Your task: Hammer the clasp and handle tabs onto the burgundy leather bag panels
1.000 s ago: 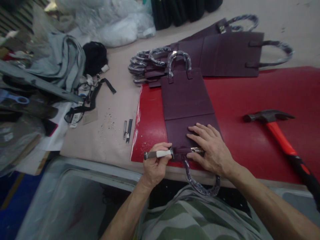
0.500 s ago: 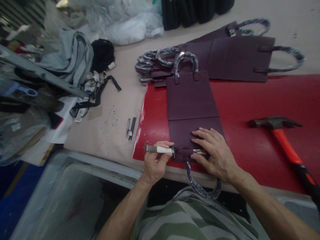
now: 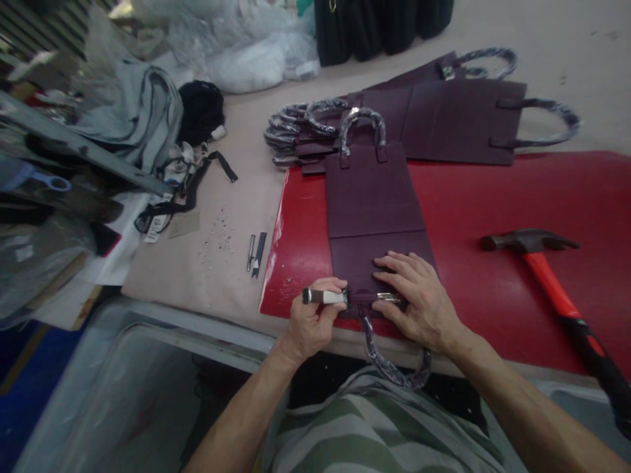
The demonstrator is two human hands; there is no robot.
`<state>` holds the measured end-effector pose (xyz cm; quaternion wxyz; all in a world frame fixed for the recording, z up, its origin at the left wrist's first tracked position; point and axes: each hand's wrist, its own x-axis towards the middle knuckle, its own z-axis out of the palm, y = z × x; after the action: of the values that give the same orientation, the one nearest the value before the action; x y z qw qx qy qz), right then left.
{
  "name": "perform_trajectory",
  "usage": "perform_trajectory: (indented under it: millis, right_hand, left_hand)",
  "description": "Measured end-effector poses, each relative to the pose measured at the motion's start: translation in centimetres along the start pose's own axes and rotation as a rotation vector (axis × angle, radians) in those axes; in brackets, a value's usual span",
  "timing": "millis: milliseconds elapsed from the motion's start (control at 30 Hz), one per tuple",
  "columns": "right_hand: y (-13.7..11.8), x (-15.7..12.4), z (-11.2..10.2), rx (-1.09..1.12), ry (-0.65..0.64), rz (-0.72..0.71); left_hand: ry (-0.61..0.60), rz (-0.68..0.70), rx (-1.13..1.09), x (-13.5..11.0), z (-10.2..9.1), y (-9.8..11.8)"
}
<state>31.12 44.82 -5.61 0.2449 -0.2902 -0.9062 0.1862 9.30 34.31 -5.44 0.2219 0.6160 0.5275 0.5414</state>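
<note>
A dark purple leather bag panel (image 3: 372, 197) with a wrapped handle at each end lies lengthwise on the red mat (image 3: 493, 197). My left hand (image 3: 313, 322) is closed round a metal tool with a white grip (image 3: 323, 297), held sideways against the panel's near edge. My right hand (image 3: 419, 299) lies flat with spread fingers on the panel's near end, pressing it down beside a small metal fitting (image 3: 389, 297). The near handle (image 3: 394, 361) hangs over the table edge toward me.
A red-handled hammer (image 3: 547, 269) lies on the mat to the right. More purple panels (image 3: 444, 115) are stacked behind. Two small metal tools (image 3: 255, 253) and scattered bits lie on the beige table, with cloth, straps and plastic bags at the left and back.
The tool in my left hand has slid a little to the right, deeper under the panel's edge. My right hand stays pressed on the panel.
</note>
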Motion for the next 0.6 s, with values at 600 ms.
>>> perform_trajectory:
  millis: [600]
  right_hand:
    - [-0.2,0.0,0.1,0.047,0.025,0.010]
  left_hand:
    - [0.008,-0.051,0.032,0.5,0.9,-0.3]
